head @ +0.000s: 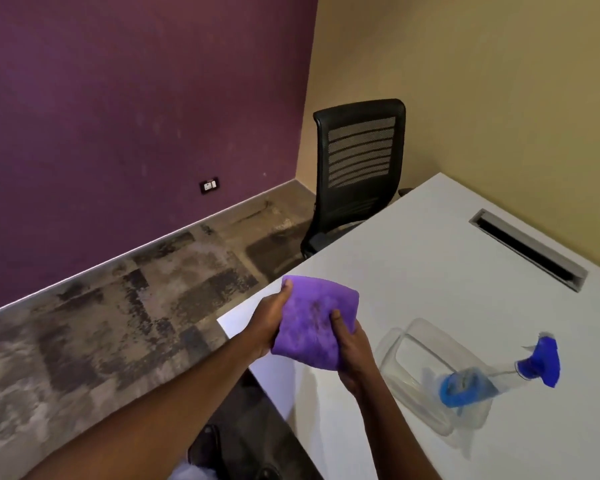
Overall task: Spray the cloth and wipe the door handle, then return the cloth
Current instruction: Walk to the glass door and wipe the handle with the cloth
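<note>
A folded purple cloth (314, 322) is held above the near corner of the white table (413, 258). My left hand (269, 315) grips its left edge, thumb on top. My right hand (349, 355) holds its lower right side, thumb pressed on the fabric. A dark damp patch shows at the cloth's middle. A clear spray bottle with a blue trigger head (544, 362) and a little blue liquid stands on the table to the right, apart from both hands. No door handle is in view.
A clear plastic tray (420, 341) lies on the table beside the bottle. A black mesh office chair (357, 168) stands at the table's far end. A cable slot (527, 249) is set in the tabletop. Patterned carpet runs to a purple wall on the left.
</note>
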Demonstrator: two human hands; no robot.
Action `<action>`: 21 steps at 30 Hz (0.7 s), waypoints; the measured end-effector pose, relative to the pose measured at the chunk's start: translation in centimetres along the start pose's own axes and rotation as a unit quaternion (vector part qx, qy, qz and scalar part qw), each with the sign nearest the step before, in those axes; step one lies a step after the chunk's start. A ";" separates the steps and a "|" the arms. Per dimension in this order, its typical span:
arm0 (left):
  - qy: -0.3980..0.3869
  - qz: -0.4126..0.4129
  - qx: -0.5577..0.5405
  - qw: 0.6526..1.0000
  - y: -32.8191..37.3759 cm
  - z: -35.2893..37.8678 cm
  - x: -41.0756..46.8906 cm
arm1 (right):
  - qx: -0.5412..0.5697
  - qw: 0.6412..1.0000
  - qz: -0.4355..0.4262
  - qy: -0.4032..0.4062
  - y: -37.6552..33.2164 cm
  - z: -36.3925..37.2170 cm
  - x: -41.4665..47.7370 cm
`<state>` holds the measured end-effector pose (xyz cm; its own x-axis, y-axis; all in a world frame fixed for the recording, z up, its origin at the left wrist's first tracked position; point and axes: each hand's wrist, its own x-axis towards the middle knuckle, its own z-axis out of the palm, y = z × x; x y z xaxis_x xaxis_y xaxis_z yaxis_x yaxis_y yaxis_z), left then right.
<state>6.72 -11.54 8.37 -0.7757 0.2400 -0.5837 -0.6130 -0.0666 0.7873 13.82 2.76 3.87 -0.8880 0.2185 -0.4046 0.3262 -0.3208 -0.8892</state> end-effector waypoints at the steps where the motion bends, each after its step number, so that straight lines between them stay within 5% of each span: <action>1: 0.017 0.007 0.005 1.000 -0.4 -0.8 -0.2 | -0.003 1.000 0.005 -0.002 0.1 0.3 0.1; 7: 0.109 0.064 -0.009 0.992 -1.6 -6.4 -1.2 | -0.051 0.997 0.035 -0.054 1.5 4.7 1.3; 21: 0.186 0.085 -0.084 0.975 -5.0 -20.5 -5.6 | -0.087 0.980 0.042 -0.175 5.5 18.1 -1.9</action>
<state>11.03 -32.41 3.61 -0.8501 -0.1548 -0.5034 -0.4621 -0.2395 0.8539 11.42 -16.13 3.66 -0.9022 -0.1411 -0.4077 0.4269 -0.1557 -0.8908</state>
